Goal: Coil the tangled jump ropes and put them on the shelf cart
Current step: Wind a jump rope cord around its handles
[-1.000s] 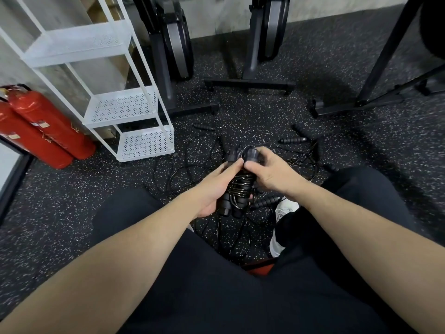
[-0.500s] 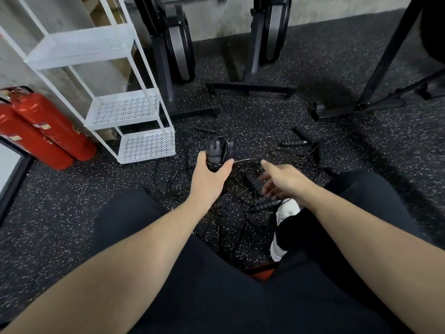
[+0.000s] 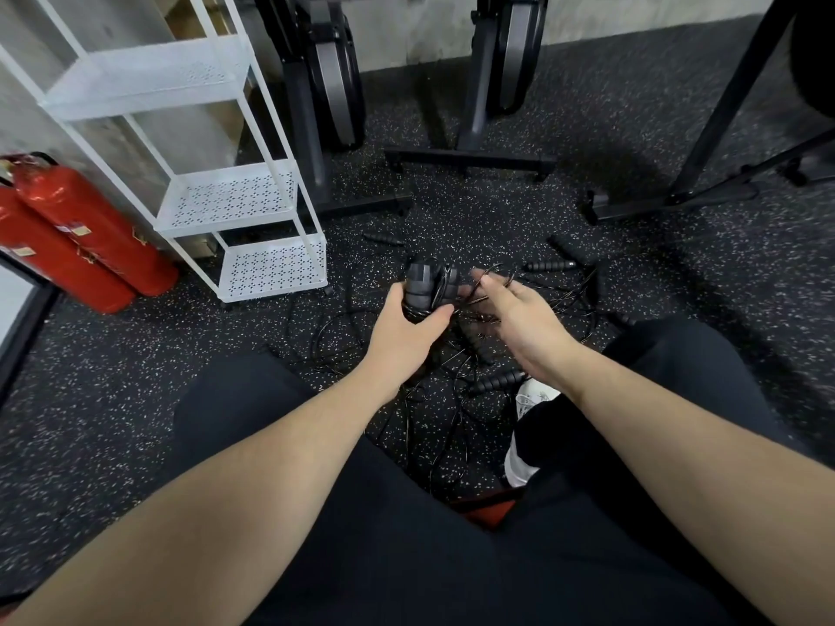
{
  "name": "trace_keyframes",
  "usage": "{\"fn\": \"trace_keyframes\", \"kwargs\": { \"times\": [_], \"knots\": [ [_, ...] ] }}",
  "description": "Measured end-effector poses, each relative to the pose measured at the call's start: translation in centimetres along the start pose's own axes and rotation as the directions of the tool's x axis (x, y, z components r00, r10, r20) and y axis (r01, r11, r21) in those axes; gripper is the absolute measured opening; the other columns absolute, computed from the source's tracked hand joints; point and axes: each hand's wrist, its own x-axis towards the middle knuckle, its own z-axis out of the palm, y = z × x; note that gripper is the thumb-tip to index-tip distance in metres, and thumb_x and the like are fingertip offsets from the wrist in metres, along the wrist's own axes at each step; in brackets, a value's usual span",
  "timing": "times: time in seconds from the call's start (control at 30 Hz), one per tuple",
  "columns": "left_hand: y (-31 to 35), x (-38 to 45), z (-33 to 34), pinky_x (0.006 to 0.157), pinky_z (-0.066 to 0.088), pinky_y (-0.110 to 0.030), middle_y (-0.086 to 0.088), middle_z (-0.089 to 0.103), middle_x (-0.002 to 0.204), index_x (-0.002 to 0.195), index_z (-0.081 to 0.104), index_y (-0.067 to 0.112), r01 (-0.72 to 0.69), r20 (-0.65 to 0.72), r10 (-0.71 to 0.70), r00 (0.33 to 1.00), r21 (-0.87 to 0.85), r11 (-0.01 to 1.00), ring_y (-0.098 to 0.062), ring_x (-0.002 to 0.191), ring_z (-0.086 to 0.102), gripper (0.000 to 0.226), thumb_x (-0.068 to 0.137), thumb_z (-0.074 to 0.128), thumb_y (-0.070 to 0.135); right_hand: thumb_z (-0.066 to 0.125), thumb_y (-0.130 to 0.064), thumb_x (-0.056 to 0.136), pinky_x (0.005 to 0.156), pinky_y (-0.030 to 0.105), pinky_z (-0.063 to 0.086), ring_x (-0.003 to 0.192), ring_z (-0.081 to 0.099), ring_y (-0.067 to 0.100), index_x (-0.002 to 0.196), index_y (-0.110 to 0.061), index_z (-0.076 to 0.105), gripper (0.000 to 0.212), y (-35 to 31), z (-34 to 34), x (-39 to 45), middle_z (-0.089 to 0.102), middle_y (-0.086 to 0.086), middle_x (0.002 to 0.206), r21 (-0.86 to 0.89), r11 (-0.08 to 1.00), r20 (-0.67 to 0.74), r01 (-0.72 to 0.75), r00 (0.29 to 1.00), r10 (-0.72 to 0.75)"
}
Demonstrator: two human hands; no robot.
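Note:
My left hand [image 3: 406, 325] grips a coiled black jump rope [image 3: 427, 286], its two handles bundled upright with cord wound round them. My right hand [image 3: 510, 316] hovers just right of the bundle with fingers spread and holds nothing. Beneath both hands a tangle of black jump ropes [image 3: 452, 390] lies on the speckled floor, with loose ribbed handles [image 3: 549, 265] scattered around it. The white three-tier shelf cart [image 3: 235, 205] stands to the upper left, and the shelves I can see carry nothing.
Two red fire extinguishers [image 3: 86, 237] lean left of the cart. Black exercise machine bases [image 3: 470, 158] and a rack leg [image 3: 668, 201] stand behind the ropes. My knees in dark trousers flank the tangle, and a white shoe [image 3: 526, 399] shows at right.
My right hand let go of the bundle and drew back, then rose again beside it with fingers spread. My left hand lifted the coiled rope forward, toward the cart side.

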Motion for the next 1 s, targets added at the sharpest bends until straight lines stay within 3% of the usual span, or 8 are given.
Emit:
{"fn": "trace_keyframes", "kwargs": {
  "times": [0.13, 0.3, 0.37, 0.5, 0.67, 0.77, 0.87, 1.0],
  "knots": [
    [0.6, 0.1, 0.7, 0.087, 0.058, -0.036, 0.007, 0.071, 0.111, 0.114, 0.058, 0.035, 0.134, 0.003, -0.139, 0.99, -0.265, 0.955, -0.013, 0.104, 0.069, 0.025, 0.094, 0.073, 0.034, 0.057, -0.036, 0.103, 0.089, 0.032, 0.049, 0.096, 0.061, 0.007, 0.108, -0.028, 0.071, 0.016, -0.7, 0.5, -0.4, 0.076, -0.002, 0.114, -0.032, 0.994, -0.073, 0.109, 0.991, -0.111],
    [0.5, 0.3, 0.4, 0.076, 0.062, -0.038, -0.003, 0.074, 0.112, 0.118, 0.06, 0.029, 0.245, 0.058, -0.245, 0.968, -0.446, 0.861, -0.019, 0.096, 0.075, 0.024, 0.096, 0.071, 0.031, 0.062, -0.03, 0.101, 0.084, 0.032, 0.05, 0.092, 0.061, 0.004, 0.111, -0.035, 0.068, 0.013, -0.8, 1.0, -0.8, 0.074, -0.006, 0.118, -0.066, 0.981, -0.013, 0.184, 0.983, -0.185],
    [0.4, 0.3, 0.3, 0.079, 0.063, -0.042, -0.002, 0.074, 0.111, 0.118, 0.06, 0.029, 0.246, 0.06, -0.246, 0.967, -0.448, 0.86, -0.02, 0.096, 0.075, 0.025, 0.096, 0.072, 0.03, 0.062, -0.03, 0.101, 0.083, 0.032, 0.049, 0.088, 0.06, 0.003, 0.127, -0.03, 0.065, 0.026, -0.8, 1.0, -0.8, 0.076, -0.006, 0.111, -0.054, 0.976, -0.047, 0.211, 0.976, -0.213],
    [0.4, 0.2, 0.5, 0.082, 0.063, -0.042, -0.002, 0.073, 0.11, 0.115, 0.059, 0.026, 0.198, 0.015, -0.215, 0.976, -0.455, 0.868, -0.02, 0.099, 0.074, 0.022, 0.097, 0.071, 0.026, 0.067, -0.041, 0.096, 0.097, 0.024, 0.048, 0.096, 0.065, -0.001, 0.159, -0.031, 0.026, 0.075, -0.7, 1.3, -1.1, 0.074, -0.018, 0.11, -0.144, 0.962, -0.003, 0.233, 0.972, -0.235],
    [0.1, 0.0, 0.7, 0.095, 0.055, -0.038, 0.006, 0.072, 0.112, 0.117, 0.057, 0.033, 0.07, -0.02, -0.077, 0.997, -0.255, 0.964, -0.014, 0.107, 0.068, 0.032, 0.091, 0.075, 0.033, 0.067, -0.024, 0.098, 0.081, 0.024, 0.051, 0.077, 0.065, -0.005, 0.128, -0.028, 0.042, 0.039, -0.4, 2.3, -1.3, 0.073, -0.014, 0.097, -0.013, 0.973, -0.129, 0.23, 0.965, -0.23],
    [-0.1, -0.4, 1.0, 0.092, 0.053, -0.031, 0.011, 0.072, 0.106, 0.116, 0.057, 0.033, 0.007, 0.009, -0.006, 1.0, -0.166, 0.986, -0.008, 0.101, 0.067, 0.031, 0.091, 0.075, 0.033, 0.071, -0.028, 0.095, 0.084, 0.026, 0.053, 0.079, 0.065, -0.003, 0.11, -0.035, 0.05, 0.027, -0.2, 2.2, -1.1, 0.07, -0.014, 0.093, -0.085, 0.963, -0.188, 0.257, 0.945, -0.269],
    [0.0, -0.5, 1.4, 0.093, 0.052, -0.03, 0.013, 0.073, 0.105, 0.113, 0.058, 0.037, 0.03, 0.05, -0.021, 0.999, -0.189, 0.982, -0.007, 0.101, 0.068, 0.027, 0.092, 0.075, 0.031, 0.074, -0.024, 0.093, 0.077, 0.024, 0.051, 0.079, 0.064, -0.001, 0.103, -0.028, 0.061, 0.016, -0.5, 1.7, -0.9, 0.071, -0.012, 0.092, -0.018, 0.957, -0.236, 0.288, 0.929, -0.284],
    [0.3, -0.3, 1.6, 0.101, 0.055, -0.047, 0.008, 0.074, 0.112, 0.115, 0.061, 0.039, 0.143, 0.076, -0.125, 0.989, -0.315, 0.938, -0.016, 0.108, 0.07, 0.028, 0.091, 0.075, 0.033, 0.081, -0.017, 0.086, 0.077, 0.023, 0.053, 0.1, 0.068, 0.008, 0.11, -0.023, 0.071, 0.027, -1.0, 0.6, -0.4, 0.075, -0.006, 0.111, 0.077, 0.96, -0.145, 0.271, 0.955, -0.258]
  ]
}}
